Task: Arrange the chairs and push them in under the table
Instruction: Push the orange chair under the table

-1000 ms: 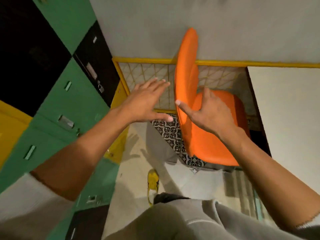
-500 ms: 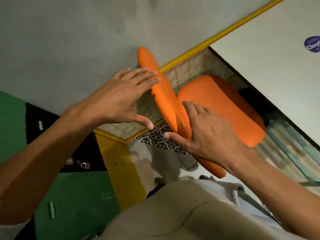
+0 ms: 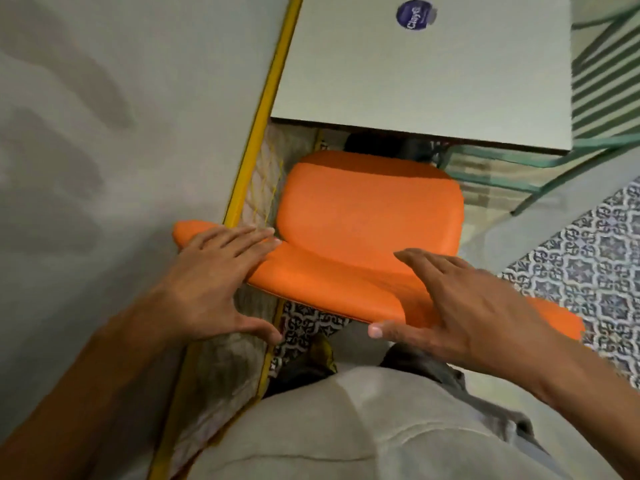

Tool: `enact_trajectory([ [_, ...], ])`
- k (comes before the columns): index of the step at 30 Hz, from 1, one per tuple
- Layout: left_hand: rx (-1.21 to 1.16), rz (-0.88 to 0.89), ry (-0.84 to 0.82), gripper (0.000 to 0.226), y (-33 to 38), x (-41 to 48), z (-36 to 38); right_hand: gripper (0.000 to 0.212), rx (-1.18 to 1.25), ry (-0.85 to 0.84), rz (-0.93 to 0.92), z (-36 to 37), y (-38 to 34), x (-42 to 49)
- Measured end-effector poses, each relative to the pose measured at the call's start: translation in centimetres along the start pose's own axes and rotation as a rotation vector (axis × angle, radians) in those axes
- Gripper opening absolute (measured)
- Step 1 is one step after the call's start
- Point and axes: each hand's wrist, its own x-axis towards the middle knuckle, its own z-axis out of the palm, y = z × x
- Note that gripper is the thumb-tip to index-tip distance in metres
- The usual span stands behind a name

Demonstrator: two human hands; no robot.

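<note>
An orange padded chair (image 3: 370, 209) stands in front of me, its seat facing the white table (image 3: 433, 74), whose near edge just overlaps the seat's far end. The chair's backrest top runs left to right right below my hands. My left hand (image 3: 214, 282) lies on the backrest's left end, fingers spread over the front, thumb behind. My right hand (image 3: 464, 306) spans the right part of the backrest, fingers extended over the front and thumb behind, not clearly clamped.
A grey wall (image 3: 104, 133) with a yellow rail (image 3: 263, 109) runs close along the chair's left side. A green slatted frame (image 3: 606, 81) stands at the right of the table. A round blue sticker (image 3: 414, 14) is on the tabletop. Patterned floor tiles (image 3: 588, 265) lie at the right.
The view has swung round so the chair now faces the table straight on. Both hands have spread apart along the backrest, left hand now resting on it.
</note>
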Motion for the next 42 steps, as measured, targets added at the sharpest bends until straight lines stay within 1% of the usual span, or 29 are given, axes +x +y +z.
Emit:
enact_trajectory([
  [2, -0.016, 0.086, 0.016, 0.142, -1.9, 0.9, 0.8, 0.130, -0.036, 0.071, 0.087, 1.2, -0.9, -0.9],
  [4, -0.037, 0.151, 0.024, 0.134, -3.1, 1.9, 1.8, 0.127, -0.085, 0.079, 0.166, 2.9, -1.1, -1.8],
  [6, -0.044, 0.189, 0.052, 0.125, -3.3, 2.9, 2.8, 0.114, -0.168, 0.073, 0.213, 4.9, -0.8, -2.1],
  [8, -0.054, 0.192, 0.105, 0.112, -3.2, 4.1, 3.4, 0.092, -0.211, 0.123, 0.236, 6.5, -0.5, -1.9],
  [9, -0.049, 0.185, 0.142, 0.105, -3.1, 4.6, 3.5, 0.084, -0.200, 0.156, 0.237, 6.9, -0.3, -1.7],
  [11, -0.026, 0.173, 0.187, 0.099, -2.8, 4.9, 3.7, 0.079, -0.183, 0.184, 0.221, 7.2, 0.1, -1.4],
  [16, -0.028, 0.149, 0.241, 0.098, -2.3, 4.1, 4.4, 0.075, -0.181, 0.242, 0.120, 7.5, 0.5, -1.6],
  [18, -0.023, 0.134, 0.233, 0.095, -1.8, 3.6, 4.6, 0.076, -0.167, 0.262, 0.095, 7.6, 1.0, -1.9],
  [21, -0.021, 0.127, 0.230, 0.091, -1.4, 3.4, 4.6, 0.077, -0.176, 0.275, 0.085, 7.2, 1.8, -1.9],
  [26, -0.012, 0.168, 0.248, 0.098, -1.9, 4.4, 4.3, 0.078, -0.182, 0.302, 0.063, 7.5, 2.6, -1.2],
  [33, 0.029, 0.182, 0.275, 0.086, -1.9, 5.8, 4.5, 0.071, -0.210, 0.351, 0.061, 7.2, 4.3, -0.3],
  [42, 0.033, 0.153, 0.323, 0.093, -2.4, 7.5, 3.0, 0.070, -0.226, 0.430, 0.052, 6.3, 4.4, 1.0],
])
